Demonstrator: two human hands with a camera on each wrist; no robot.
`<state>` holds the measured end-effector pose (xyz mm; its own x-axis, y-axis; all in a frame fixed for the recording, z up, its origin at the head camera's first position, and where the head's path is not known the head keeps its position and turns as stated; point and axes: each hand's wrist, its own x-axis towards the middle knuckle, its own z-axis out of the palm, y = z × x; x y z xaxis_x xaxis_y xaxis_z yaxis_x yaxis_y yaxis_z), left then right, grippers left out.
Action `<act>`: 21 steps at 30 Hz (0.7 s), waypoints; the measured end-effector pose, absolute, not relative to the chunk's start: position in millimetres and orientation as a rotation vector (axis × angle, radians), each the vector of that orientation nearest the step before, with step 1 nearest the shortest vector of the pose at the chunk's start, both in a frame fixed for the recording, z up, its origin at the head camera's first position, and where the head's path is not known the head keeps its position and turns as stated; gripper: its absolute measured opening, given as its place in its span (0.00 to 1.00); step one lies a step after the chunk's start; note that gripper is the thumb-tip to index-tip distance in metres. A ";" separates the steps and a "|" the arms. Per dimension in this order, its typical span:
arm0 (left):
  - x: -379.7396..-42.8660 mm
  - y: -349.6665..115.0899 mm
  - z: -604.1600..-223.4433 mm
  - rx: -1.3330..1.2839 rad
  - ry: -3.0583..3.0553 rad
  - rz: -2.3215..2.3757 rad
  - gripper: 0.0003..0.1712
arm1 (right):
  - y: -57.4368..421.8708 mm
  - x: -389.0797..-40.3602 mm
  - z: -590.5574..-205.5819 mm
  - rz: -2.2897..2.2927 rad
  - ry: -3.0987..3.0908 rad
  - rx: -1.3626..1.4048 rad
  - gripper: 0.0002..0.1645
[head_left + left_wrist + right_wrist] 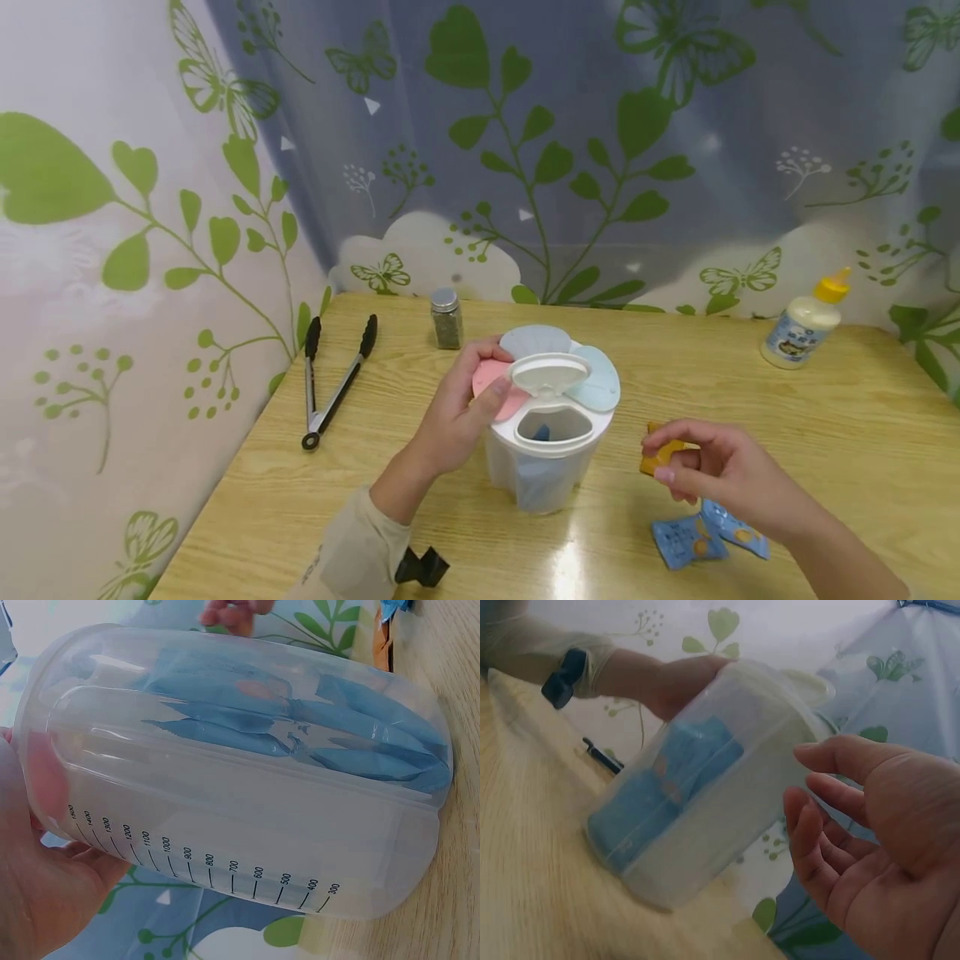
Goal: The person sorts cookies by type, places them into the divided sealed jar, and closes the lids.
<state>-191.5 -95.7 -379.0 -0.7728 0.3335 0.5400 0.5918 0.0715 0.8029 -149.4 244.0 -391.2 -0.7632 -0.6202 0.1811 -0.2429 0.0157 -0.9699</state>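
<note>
You work at a wood-grain table (262, 517) before a curtain (555, 179) printed with leaves and butterflies. Metal tongs (343, 387) with black ends lie spread on the left; a small jar (447, 321) with a silver cap stands behind the container, to its left. A bottle (801, 333) with a yellow nozzle stands far to the right, near the table's back edge. On the right side of the container, an orange packet (662, 457) and two blue packets (686, 542) lie in the open, the blue pair touching, the orange one partly hidden by your fingers. A raised white flap (551, 375) stands up just behind the lid's one uncovered opening, while the pink flap (504, 400) is partly covered by your thumb.

The clear container (498, 467) sits on the table near the middle, upright, its long axis roughly vertical, lid end up, the opening on the side toward you. Through its wall, more blue packets (217, 724) show stacked lengthwise in one compartment.

Your left hand (457, 408) is clamped on the container's lid edge. Your right hand (716, 467) is in the air beside the container, empty, its fingers loosely bent and apart from the thumb.
</note>
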 end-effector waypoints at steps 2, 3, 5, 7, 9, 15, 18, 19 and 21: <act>-191.3 -95.1 -379.0 -0.934 -2.139 -1.766 0.17 | 249.2 -150.4 -397.5 -1.781 1.969 -0.904 0.22; -191.2 -94.9 -379.0 -0.929 -2.144 -1.764 0.17 | 251.5 -151.2 -400.4 -1.768 1.950 -0.920 0.22; -190.9 -94.5 -378.8 -0.922 -2.149 -1.766 0.17 | 256.0 -152.2 -405.6 -1.737 1.909 -0.930 0.22; -190.5 -94.2 -378.4 -0.921 -2.154 -1.771 0.16 | 259.9 -152.6 -411.2 -1.717 1.863 -0.926 0.23; -190.3 -94.3 -377.9 -0.925 -2.156 -1.775 0.16 | 263.1 -152.2 -417.4 -1.701 1.834 -0.912 0.24; -190.8 -95.9 -378.7 -0.919 -2.161 -1.771 0.16 | 271.8 -151.5 -434.4 -1.660 1.747 -0.925 0.27; -191.4 -95.7 -379.5 -0.911 -2.167 -1.769 0.16 | 276.9 -148.8 -440.4 -1.599 1.805 -0.921 0.28; -191.5 -95.6 -379.5 -0.909 -2.168 -1.767 0.16 | 278.1 -147.8 -441.6 -1.569 1.841 -0.921 0.29; -191.7 -95.8 -379.6 -0.904 -2.173 -1.761 0.16 | 279.7 -145.7 -442.7 -1.500 1.924 -0.895 0.30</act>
